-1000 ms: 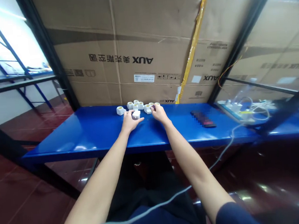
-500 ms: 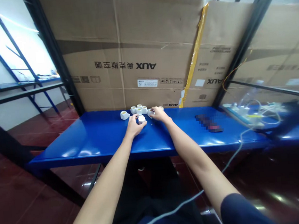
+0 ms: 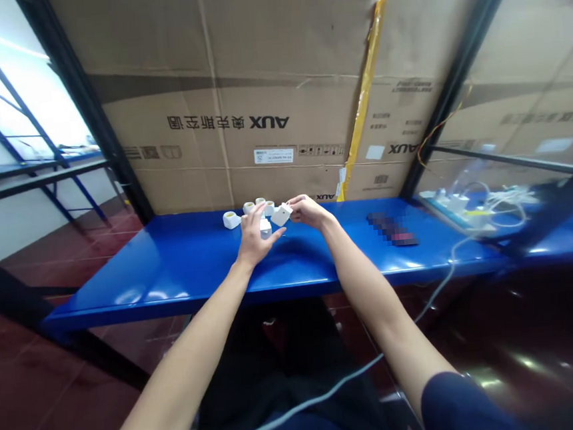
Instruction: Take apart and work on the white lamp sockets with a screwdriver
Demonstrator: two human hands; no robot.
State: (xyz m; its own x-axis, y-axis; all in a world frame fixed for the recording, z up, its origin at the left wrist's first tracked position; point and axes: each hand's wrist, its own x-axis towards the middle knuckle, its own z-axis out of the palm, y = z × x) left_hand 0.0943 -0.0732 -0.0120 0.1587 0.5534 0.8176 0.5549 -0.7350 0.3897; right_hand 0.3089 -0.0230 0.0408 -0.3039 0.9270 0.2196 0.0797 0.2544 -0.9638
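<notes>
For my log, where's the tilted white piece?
In the head view's middle, the white piece is in the right hand, over the blue table, near the left hand.

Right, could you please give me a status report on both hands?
Right hand holds tilted white, plastic-looking block. Left hand curved around another white block. Similar white pieces close behind.

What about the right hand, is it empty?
No, the right hand has a tilted white piece at its fingertips, above the blue table.
</notes>
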